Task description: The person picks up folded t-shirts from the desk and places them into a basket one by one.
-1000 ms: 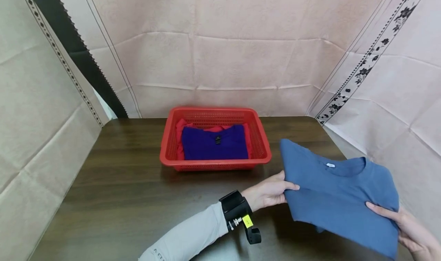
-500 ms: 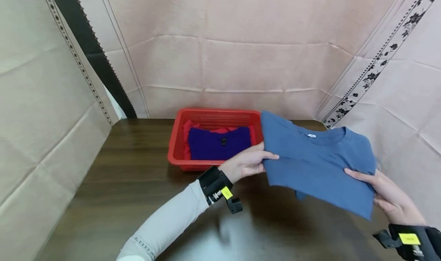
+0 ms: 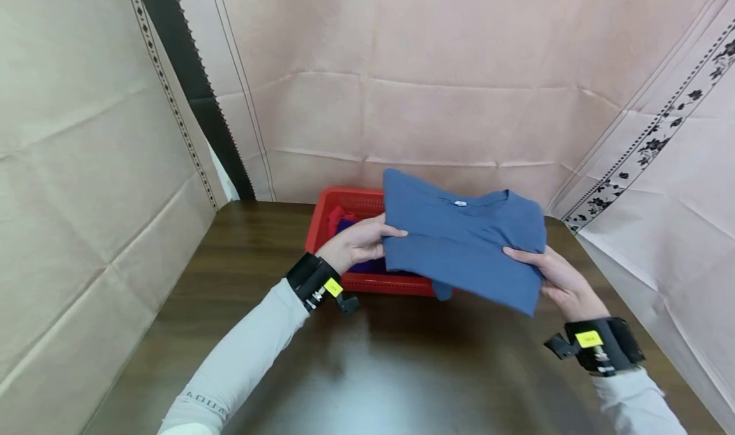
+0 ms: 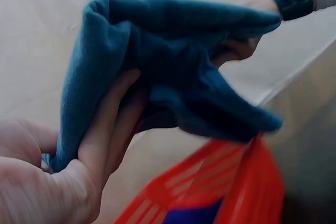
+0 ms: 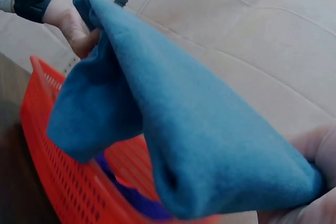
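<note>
A folded blue T-shirt (image 3: 459,237) with a small white neck label is held up over the right part of a red plastic basket (image 3: 390,284). My left hand (image 3: 362,240) pinches its left edge, thumb on top and fingers underneath, as the left wrist view shows. At the opposite edge my right hand (image 3: 559,279) grips the shirt the same way. Folded layers sag below in both wrist views. Inside the basket lies a folded purple garment (image 3: 376,266) on a red one (image 3: 340,218), both largely hidden by the blue shirt and my left hand.
The basket stands on a dark wooden table (image 3: 275,371) near its back edge. Pale cloth walls (image 3: 367,116) enclose the table at the back and both sides. Each wrist wears a black camera strap (image 3: 312,280).
Both hands have carried the blue T-shirt left and away from me, from the table's right side to over the basket. The head view has shifted slightly. The grip looks the same.
</note>
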`<state>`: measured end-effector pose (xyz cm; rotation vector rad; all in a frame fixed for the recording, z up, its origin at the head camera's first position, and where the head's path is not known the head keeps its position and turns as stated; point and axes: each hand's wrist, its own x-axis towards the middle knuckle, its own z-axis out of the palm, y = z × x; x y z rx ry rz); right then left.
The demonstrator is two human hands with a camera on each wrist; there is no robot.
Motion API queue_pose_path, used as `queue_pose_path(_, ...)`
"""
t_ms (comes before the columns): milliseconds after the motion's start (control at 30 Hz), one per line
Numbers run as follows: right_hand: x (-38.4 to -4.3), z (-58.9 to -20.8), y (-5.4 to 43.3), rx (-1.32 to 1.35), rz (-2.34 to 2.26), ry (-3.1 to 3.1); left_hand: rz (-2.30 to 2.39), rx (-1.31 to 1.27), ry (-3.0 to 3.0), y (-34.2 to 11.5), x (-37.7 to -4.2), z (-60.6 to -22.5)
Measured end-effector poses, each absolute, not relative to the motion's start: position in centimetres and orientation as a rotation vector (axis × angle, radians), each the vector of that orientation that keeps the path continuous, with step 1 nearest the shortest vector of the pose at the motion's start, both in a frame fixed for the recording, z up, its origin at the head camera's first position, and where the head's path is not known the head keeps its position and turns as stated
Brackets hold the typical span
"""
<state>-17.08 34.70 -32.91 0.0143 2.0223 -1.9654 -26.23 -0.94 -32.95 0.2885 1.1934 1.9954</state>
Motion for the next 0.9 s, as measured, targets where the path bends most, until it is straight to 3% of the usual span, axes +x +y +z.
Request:
queue_pose_path(100, -19.0, -33.0, 32.3, 0.159, -2.046, 1.91, 2.007, 0.278, 1.212, -2.7, -27.5, -33.2)
queue_pose_path(467, -25.7, -35.1, 27.3, 0.148, -2.093, 1.773, 2.003, 0.171, 1.394, -6.3, -32.1, -36.2)
queue_pose_path(900, -27.4, -37.1, 24.6, 0.108, -2.003, 1.856, 1.786, 0.021, 1.828, -7.7, -31.9, -38.4)
